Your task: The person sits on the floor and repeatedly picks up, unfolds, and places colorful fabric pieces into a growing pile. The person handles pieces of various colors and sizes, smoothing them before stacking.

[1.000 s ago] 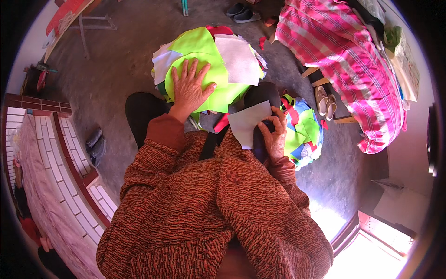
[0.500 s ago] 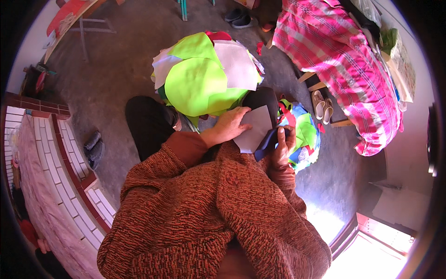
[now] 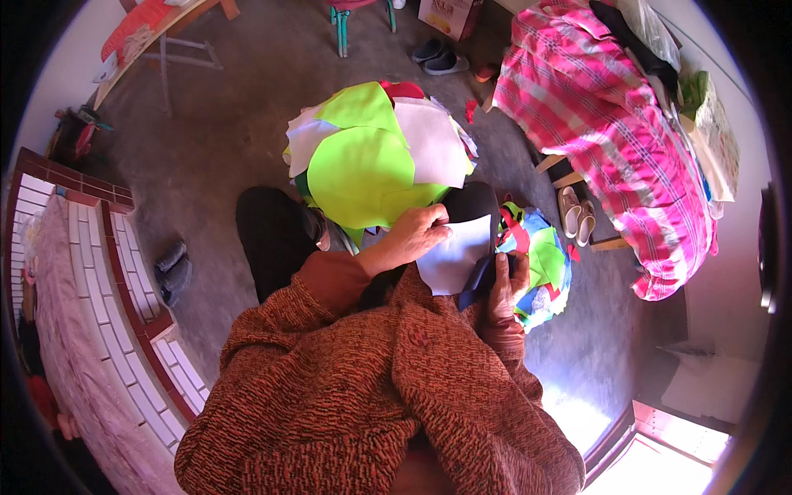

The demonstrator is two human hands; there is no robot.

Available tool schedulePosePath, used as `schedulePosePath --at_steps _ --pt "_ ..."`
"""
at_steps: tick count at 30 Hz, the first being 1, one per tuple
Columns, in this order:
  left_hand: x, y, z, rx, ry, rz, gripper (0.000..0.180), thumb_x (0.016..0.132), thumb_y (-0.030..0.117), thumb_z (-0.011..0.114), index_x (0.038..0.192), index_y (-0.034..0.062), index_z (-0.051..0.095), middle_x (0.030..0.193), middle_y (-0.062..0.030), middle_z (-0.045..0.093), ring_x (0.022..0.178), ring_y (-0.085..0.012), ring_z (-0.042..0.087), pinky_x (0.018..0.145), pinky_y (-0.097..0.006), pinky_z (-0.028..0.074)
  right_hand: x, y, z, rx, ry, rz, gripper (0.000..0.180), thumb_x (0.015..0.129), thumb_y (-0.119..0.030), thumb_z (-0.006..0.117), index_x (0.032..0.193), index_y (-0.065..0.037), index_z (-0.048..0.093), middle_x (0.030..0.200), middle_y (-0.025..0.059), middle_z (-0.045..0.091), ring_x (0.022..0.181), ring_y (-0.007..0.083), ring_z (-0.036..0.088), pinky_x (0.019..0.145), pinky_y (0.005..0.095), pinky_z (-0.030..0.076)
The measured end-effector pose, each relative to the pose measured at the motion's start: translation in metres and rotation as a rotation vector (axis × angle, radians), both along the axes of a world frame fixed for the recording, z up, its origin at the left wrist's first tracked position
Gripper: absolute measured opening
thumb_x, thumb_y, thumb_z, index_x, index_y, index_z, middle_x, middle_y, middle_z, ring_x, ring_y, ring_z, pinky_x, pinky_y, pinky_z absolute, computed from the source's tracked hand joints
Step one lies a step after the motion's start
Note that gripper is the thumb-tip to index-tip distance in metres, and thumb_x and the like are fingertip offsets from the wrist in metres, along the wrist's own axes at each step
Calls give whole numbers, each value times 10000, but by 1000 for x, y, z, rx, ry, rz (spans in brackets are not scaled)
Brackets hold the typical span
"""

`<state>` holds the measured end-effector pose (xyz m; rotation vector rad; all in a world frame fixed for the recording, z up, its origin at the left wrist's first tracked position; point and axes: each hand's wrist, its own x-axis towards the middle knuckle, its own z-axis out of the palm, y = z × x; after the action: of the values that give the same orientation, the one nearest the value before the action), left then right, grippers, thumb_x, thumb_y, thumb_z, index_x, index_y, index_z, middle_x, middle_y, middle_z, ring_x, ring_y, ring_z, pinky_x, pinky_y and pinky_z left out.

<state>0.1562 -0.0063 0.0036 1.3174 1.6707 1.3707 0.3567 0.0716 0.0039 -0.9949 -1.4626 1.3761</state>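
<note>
hanging between the hands, near the right knee, the pale grey cloth piece has its upper left edge pinched in the left hand, thumb and fingers drawn together; a second ago that hand lay spread on the big lime-topped pile. the right hand has its fingers nearly closed on a dark blue scrap at the grey piece's right edge. so both hands are now on loose pieces, and the work seems to have turned from the pile to single scraps. the pile sits ahead, untouched; rightward come a smaller bundle and pink plaid cloth.
</note>
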Motion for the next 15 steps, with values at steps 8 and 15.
schedulePosePath --at_steps 8,15 --pt "-54 18 54 146 -466 41 95 855 121 586 856 41 535 781 44 473 740 -45 435 661 -218 363 0 3 -22 105 -110 45 194 844 -161 668 913 -20 555 721 -14 532 659 69 439 600 217 370" --pt "-109 75 106 459 -463 120 109 868 102 604 880 64 502 846 25 524 764 -32 479 642 -207 422 -2 2 -25 231 -285 76 210 830 -179 675 925 -32 559 683 60 554 646 111 496 606 271 436"
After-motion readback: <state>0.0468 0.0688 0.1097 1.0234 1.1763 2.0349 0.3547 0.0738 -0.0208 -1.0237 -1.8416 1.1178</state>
